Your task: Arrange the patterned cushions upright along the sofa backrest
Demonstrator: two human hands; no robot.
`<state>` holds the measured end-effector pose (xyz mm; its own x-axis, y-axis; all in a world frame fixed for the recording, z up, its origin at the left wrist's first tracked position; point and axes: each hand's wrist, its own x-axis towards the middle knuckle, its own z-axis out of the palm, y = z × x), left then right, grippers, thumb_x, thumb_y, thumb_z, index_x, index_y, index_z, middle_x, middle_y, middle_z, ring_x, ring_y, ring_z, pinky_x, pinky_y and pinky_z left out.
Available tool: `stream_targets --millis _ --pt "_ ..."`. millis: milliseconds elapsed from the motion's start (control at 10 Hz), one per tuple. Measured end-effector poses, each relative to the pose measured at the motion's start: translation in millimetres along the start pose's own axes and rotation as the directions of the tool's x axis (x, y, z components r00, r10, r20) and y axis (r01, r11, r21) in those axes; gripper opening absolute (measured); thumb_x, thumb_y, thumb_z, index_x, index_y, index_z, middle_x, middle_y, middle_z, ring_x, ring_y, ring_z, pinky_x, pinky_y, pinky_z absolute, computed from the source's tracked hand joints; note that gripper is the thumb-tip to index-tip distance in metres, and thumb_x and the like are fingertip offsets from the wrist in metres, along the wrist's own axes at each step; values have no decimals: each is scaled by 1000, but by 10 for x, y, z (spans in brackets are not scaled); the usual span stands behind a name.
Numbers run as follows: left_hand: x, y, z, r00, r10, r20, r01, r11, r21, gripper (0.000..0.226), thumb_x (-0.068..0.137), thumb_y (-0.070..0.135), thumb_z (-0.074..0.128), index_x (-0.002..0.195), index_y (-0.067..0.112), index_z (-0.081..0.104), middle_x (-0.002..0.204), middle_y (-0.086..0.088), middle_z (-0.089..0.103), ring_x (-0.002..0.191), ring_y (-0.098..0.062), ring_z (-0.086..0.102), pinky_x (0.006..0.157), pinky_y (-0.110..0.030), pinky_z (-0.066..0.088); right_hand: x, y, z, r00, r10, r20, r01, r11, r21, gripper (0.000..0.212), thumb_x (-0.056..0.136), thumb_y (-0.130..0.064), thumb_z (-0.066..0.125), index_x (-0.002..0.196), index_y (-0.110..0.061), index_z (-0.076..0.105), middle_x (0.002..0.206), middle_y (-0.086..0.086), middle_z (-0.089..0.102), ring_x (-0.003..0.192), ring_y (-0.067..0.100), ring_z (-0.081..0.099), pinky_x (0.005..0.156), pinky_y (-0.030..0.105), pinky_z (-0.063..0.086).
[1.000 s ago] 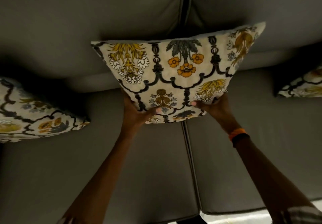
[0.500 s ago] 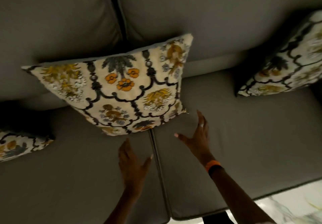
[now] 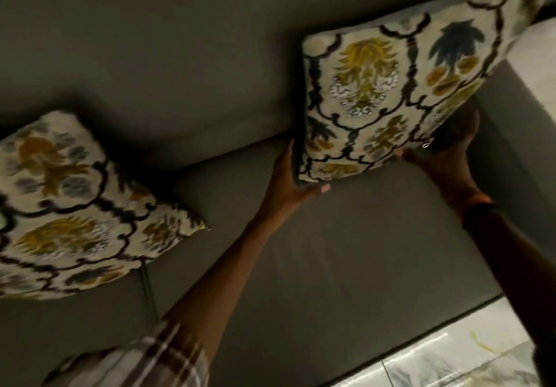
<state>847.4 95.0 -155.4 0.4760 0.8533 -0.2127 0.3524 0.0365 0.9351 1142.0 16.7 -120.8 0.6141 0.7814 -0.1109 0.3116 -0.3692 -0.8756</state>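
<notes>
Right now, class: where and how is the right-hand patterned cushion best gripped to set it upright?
Grip its two bottom corners, coming from the front. The right-hand cushion leans against the backrest with its lower edge facing the person, as the left hand and right hand show.

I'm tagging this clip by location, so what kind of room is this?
Most likely a home living room: a grey sofa with patterned cushions propped against its backrest, and a glossy marble-look tiled floor beside it.

Cream cushions (image 3: 388,94) with black scrollwork, mustard and blue florals, grey sofa (image 3: 180,55), orange wristband (image 3: 478,201)
</notes>
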Motion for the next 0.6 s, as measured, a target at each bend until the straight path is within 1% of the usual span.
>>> stream_targets --millis 100,200,300,400,500,600 --pt "410 113 232 996 -16 83 24 995 -101 117 68 49 91 160 27 22 166 4 31 149 -9 35 122 -38 36 471 -105 -157 986 -125 108 121 992 43 143 70 -12 98 165 -9 -9 173 5 16 158 15 27 123 32 40" --pt "514 195 448 999 -13 29 15 997 -80 112 70 63 81 159 22 28 163 2 37 149 -11 37 123 -33 34 663 -97 -198 971 -196 136 186 979 85 142 69 -22 100 164 -4 -4 172 13 22 158 22 30 125 54 34" --pt "535 137 548 997 8 -74 -13 997 -78 107 74 57 79 159 17 28 162 -2 38 149 -14 36 118 -17 31 599 -90 -176 967 -236 91 225 967 115 137 72 -5 95 161 6 -8 171 18 16 151 -5 33 126 29 34" --pt "614 94 489 997 -11 -72 6 998 -61 107 78 51 81 160 12 24 164 -7 34 148 -13 33 110 -2 28 402 -100 -59 970 -231 82 225 972 71 132 75 2 90 161 5 -11 167 7 17 138 -27 31 118 11 34" --pt "588 22 419 998 1 -70 -7 997 -79 109 77 55 81 160 15 22 163 -10 33 148 -17 36 116 -17 35 136 46 106 990 -139 34 130 975 178 130 78 -8 93 164 -6 -5 168 3 22 150 -4 35 123 34 40" --pt "332 -175 312 995 4 -102 -10 998 -58 108 79 61 77 161 22 19 163 -9 33 147 -24 40 117 -42 42 -382 131 477 991 64 -116 -40 980 197 124 78 -48 89 167 -24 6 172 5 22 156 22 30 125 54 35"
